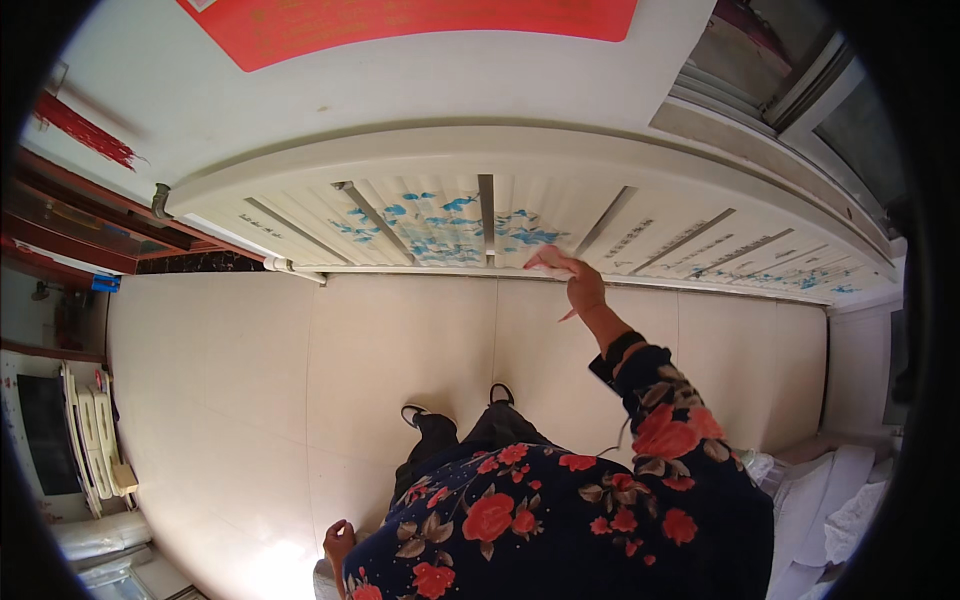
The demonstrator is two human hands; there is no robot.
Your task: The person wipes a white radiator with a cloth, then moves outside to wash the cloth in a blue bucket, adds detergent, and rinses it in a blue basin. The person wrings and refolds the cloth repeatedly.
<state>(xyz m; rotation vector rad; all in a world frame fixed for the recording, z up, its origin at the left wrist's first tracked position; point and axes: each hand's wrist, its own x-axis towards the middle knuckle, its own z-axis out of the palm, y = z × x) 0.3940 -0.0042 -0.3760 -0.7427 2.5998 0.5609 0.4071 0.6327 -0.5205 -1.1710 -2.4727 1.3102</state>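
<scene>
My right hand [587, 288] reaches forward, closed around a pale pink cloth [548, 262]. One part of the cloth is against or just in front of a white radiator [350, 160], and a thin corner pokes out below the hand. The radiator has upright ribs with dark gaps, blue flower patterns and small dark lettering. Whether the cloth presses on the ribs I cannot tell. Low at my left side hangs my left hand [339, 540], its fingers curled in and nothing visible in them.
Metal pipes [285, 266] join the radiator's left end. A red poster [420, 22] is on the wall above. Folded white stools or chairs [92, 430] lean at the left. White bags and covers [830, 500] lie at the right, and a window [790, 70] is at the upper right.
</scene>
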